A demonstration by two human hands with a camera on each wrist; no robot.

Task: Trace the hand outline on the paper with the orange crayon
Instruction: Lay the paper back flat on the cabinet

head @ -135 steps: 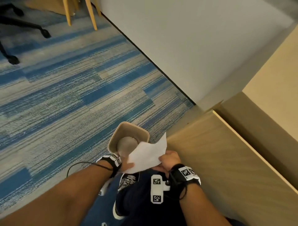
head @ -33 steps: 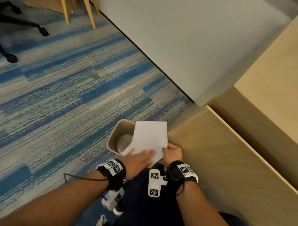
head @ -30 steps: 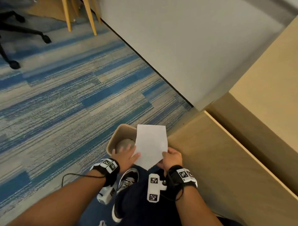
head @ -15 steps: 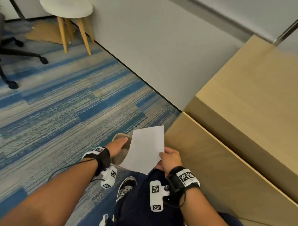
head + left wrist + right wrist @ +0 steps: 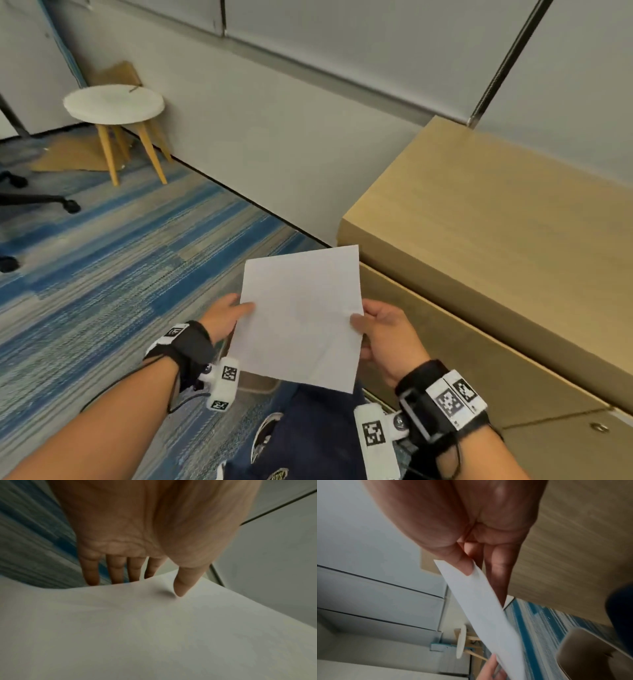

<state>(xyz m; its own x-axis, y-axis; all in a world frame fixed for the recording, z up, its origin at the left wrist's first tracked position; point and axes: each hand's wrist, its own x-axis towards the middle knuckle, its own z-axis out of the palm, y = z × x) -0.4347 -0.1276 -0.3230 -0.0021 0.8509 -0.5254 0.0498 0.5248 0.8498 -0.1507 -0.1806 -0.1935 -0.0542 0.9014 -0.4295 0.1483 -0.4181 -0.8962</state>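
A blank white sheet of paper [image 5: 301, 318], faintly creased, is pinched by the left hand [image 5: 222, 317] and right hand [image 5: 387, 334] at its side edges.

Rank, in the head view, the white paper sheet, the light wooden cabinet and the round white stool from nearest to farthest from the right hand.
1. White paper sheet: pinched at its right edge in the right hand.
2. Light wooden cabinet: just right of that hand, beyond it.
3. Round white stool: far upper left, by the wall.
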